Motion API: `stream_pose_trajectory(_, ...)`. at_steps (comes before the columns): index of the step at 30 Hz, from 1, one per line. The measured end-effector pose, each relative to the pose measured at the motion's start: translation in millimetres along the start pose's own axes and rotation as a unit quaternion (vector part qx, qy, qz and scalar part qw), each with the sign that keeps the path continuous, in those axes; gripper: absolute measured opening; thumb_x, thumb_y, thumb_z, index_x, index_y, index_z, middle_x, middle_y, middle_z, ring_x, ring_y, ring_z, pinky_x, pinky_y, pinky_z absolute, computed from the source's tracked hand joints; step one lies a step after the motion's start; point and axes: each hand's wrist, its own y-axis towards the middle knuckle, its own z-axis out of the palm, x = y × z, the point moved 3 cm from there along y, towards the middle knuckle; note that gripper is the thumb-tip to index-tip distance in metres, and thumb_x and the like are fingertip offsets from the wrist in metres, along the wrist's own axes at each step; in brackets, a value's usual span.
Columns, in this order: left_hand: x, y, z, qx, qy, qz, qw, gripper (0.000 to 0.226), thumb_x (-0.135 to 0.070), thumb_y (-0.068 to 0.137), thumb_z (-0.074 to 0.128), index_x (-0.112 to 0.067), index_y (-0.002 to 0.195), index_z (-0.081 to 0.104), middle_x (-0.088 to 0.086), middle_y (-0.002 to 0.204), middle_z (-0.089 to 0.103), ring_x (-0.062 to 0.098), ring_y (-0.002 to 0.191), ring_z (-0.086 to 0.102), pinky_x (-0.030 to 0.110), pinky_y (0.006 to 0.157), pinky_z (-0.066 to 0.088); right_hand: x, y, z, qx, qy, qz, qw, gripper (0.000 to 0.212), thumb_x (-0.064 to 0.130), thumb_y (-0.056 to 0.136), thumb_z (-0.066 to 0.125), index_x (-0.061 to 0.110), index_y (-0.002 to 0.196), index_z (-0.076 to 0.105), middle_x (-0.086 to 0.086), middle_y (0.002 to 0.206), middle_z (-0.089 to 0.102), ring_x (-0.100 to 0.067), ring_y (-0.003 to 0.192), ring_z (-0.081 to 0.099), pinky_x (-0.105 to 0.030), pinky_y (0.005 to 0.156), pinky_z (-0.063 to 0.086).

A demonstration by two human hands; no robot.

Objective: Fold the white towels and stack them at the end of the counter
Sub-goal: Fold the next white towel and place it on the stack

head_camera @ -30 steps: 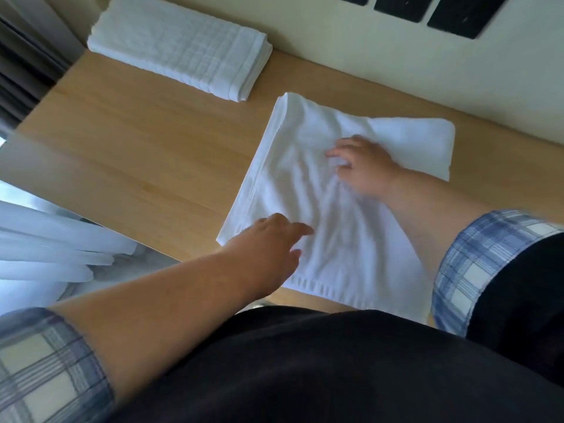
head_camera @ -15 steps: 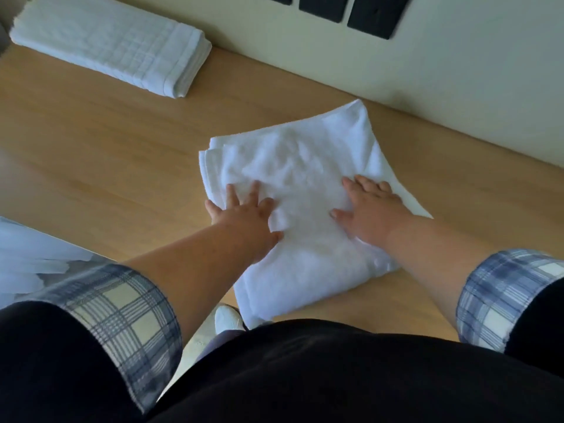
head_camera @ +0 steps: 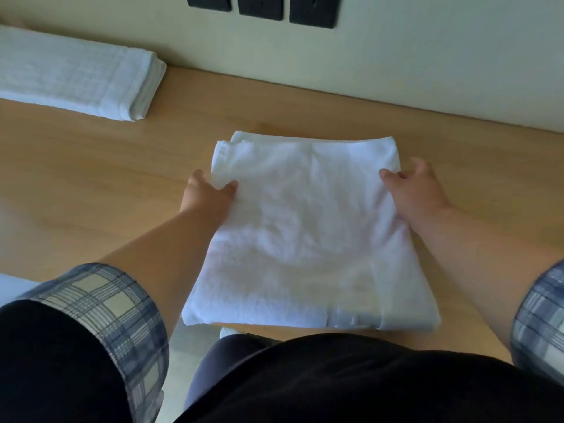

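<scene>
A folded white towel (head_camera: 305, 233) lies in front of me on the wooden counter (head_camera: 91, 184), its near edge at the counter's front edge. My left hand (head_camera: 207, 193) grips the towel's left side, thumb on top and fingers hidden underneath. My right hand (head_camera: 412, 190) grips the right side the same way, thumb on top. A stack of folded white towels (head_camera: 70, 74) rests at the far left of the counter against the wall.
A pale wall (head_camera: 396, 71) runs along the back of the counter, with three black plates (head_camera: 262, 7) on it at the top. Bare wood lies between the stack and the towel. The floor shows below the counter's front edge.
The towel has been folded smaller and turned square to me. Both hands moved from pressing flat on top of it to gripping its left and right sides.
</scene>
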Motion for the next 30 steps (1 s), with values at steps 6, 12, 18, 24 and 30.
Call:
stream_pose_trajectory(6, 0, 26, -1, 0.001, -0.035, 0.036, 0.999, 0.04, -0.053, 0.079, 0.066, -0.029, 0.111, 0.063, -0.005, 0.093, 0.069, 0.021, 0.079, 0.068, 0.035, 0.069, 0.058, -1, 35, 11, 0.075, 0.015, 0.046, 0.996, 0.063, 0.06, 0.078, 0.058, 0.022, 0.128, 0.062, -0.004, 0.119, 0.068, -0.03, 0.104, 0.066, -0.043, 0.097, 0.052)
stream_pose_trajectory(12, -7, 9, -13, -0.059, -0.001, 0.138, 0.989, 0.028, -0.05, 0.084, 0.058, -0.032, 0.105, 0.052, -0.013, 0.085, 0.059, 0.008, 0.072, 0.057, 0.025, 0.053, 0.039, -5, 31, 11, 0.028, 0.032, 0.01, 0.999, 0.036, 0.049, 0.089, 0.056, 0.023, 0.113, 0.061, -0.004, 0.108, 0.066, -0.03, 0.098, 0.064, -0.042, 0.091, 0.053)
stream_pose_trajectory(18, -44, 21, -12, -0.036, -0.062, 0.148, 0.986, 0.021, -0.062, 0.076, 0.055, -0.048, 0.09, 0.048, -0.01, 0.085, 0.063, 0.013, 0.069, 0.062, 0.023, 0.047, 0.043, 13, 39, -5, -0.027, 0.097, 0.011, 0.995, 0.041, 0.06, 0.072, 0.054, 0.024, 0.091, 0.064, 0.001, 0.095, 0.069, -0.025, 0.088, 0.066, -0.036, 0.081, 0.054)
stream_pose_trajectory(24, -37, 54, 20, 0.045, -0.017, 0.028, 0.998, 0.067, -0.045, 0.085, 0.069, -0.018, 0.139, 0.041, 0.01, 0.125, 0.058, 0.029, 0.102, 0.062, 0.043, 0.089, 0.054, -10, 59, 7, 0.061, 0.097, 0.11, 0.987, 0.057, 0.046, 0.08, 0.064, 0.012, 0.126, 0.061, -0.01, 0.12, 0.067, -0.031, 0.104, 0.066, -0.048, 0.095, 0.054)
stream_pose_trajectory(30, -19, -36, -12, 0.011, 0.183, 0.13, 0.974, 0.077, -0.056, 0.089, 0.058, -0.036, 0.15, 0.015, 0.012, 0.15, 0.033, 0.036, 0.129, 0.042, 0.048, 0.099, 0.041, -17, -31, -10, -0.023, -0.009, 0.008, 1.0, 0.057, 0.038, 0.084, 0.064, 0.02, 0.136, 0.048, -0.003, 0.126, 0.058, -0.021, 0.101, 0.063, -0.032, 0.086, 0.053)
